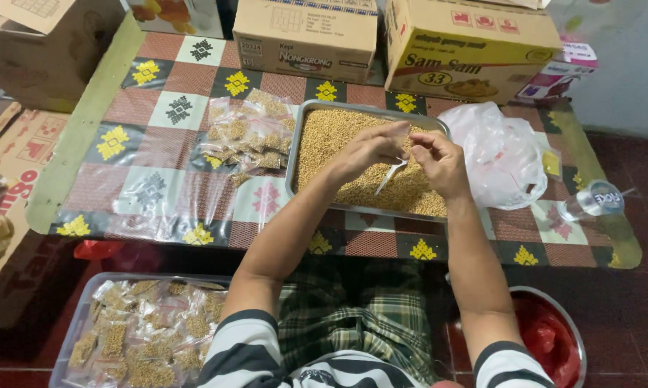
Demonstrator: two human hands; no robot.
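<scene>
Grain fills the metal tray on the patterned table, a crumpled clear bag just right of it, filled packets to its left, and above the tray left hand and right hand pinch a small clear packet between closed fingertips.

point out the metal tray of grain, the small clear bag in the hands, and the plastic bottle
metal tray (295,154): head view, bare left rim
small clear bag (390,172): head view, its hanging lower part
plastic bottle (590,201): head view, middle of its lying body
</scene>
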